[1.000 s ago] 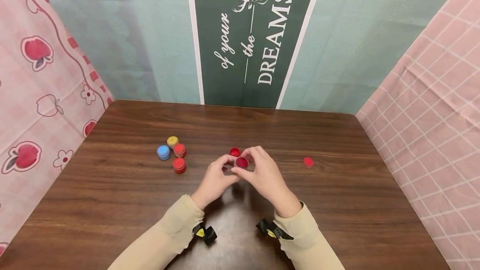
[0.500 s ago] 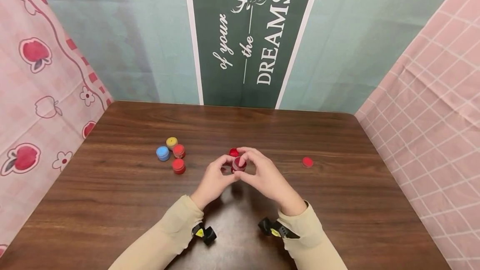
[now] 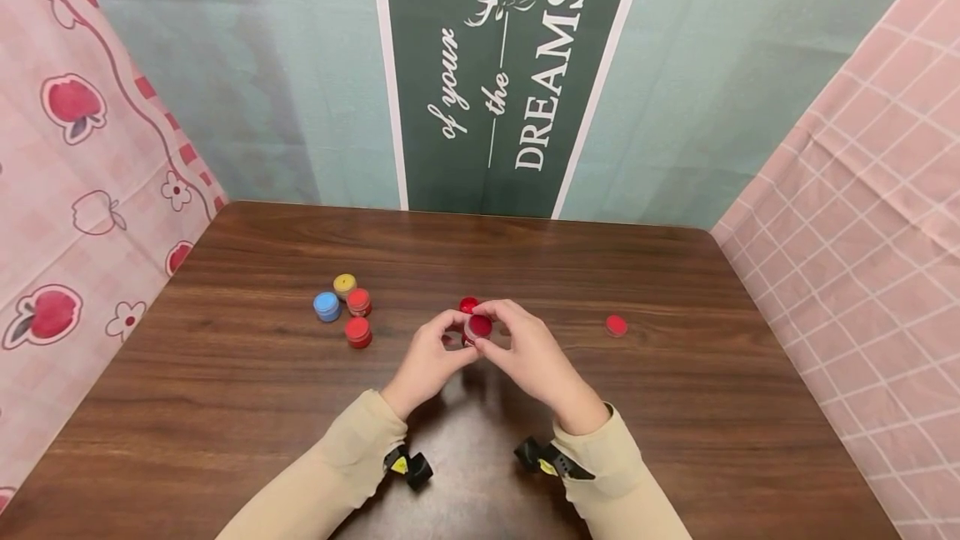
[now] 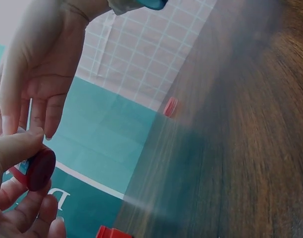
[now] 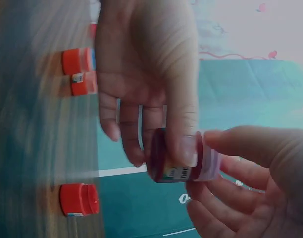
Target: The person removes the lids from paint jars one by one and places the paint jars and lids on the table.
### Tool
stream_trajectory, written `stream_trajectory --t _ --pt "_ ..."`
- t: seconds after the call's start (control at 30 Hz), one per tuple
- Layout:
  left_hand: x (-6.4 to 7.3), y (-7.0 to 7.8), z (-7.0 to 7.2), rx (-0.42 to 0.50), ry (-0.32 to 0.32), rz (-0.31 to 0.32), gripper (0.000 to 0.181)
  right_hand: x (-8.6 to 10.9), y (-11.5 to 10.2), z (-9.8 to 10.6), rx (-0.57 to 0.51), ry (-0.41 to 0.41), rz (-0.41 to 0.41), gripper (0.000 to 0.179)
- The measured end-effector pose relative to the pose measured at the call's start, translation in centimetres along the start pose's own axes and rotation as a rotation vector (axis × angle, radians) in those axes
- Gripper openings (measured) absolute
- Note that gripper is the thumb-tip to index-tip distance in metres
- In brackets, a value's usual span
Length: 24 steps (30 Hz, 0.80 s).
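A small dark red paint jar (image 3: 478, 326) is held above the table between both hands; a label shows on its side in the right wrist view. My left hand (image 3: 431, 352) grips the jar's body with thumb and fingers. My right hand (image 3: 528, 348) pinches the clear-rimmed lid (image 5: 208, 157) at the jar's top. How tightly the lid sits cannot be told. Just behind the hands a bright red paint jar (image 3: 468, 305) stands with its top uncovered, partly hidden. In the left wrist view the dark red base (image 4: 41, 170) of the held jar faces the camera.
To the left stand a yellow jar (image 3: 345, 286), a blue jar (image 3: 327, 306) and two red jars (image 3: 358, 332) close together. A loose red lid (image 3: 617, 325) lies on the right of the brown wooden table (image 3: 675, 407). Printed curtains (image 3: 322, 107) hang around the table's back and sides.
My right fingers have shifted about the lid: the index finger crossed its top half a second ago and is now at its rim. The jar has moved slightly left since one second ago.
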<state>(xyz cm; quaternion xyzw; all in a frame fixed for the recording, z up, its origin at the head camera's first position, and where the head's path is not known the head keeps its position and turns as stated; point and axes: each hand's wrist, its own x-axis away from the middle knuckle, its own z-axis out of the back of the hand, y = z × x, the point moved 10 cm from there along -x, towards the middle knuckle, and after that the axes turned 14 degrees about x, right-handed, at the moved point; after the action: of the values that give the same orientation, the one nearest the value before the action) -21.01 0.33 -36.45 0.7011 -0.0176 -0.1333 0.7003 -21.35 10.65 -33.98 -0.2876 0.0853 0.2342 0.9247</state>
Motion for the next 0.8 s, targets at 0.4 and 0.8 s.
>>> stream_trajectory --t 0.4,0.8 --pt "0.0 -0.2 -0.3 -0.003 -0.035 0.005 0.027 -0.1 0.3 0.1 0.043 0.05 -0.017 0.042" --pt "-0.8 -2.5 0.5 -0.027 0.008 -0.026 0.028 0.0 -1.1 -0.5 -0.116 -0.049 0.151 0.019"
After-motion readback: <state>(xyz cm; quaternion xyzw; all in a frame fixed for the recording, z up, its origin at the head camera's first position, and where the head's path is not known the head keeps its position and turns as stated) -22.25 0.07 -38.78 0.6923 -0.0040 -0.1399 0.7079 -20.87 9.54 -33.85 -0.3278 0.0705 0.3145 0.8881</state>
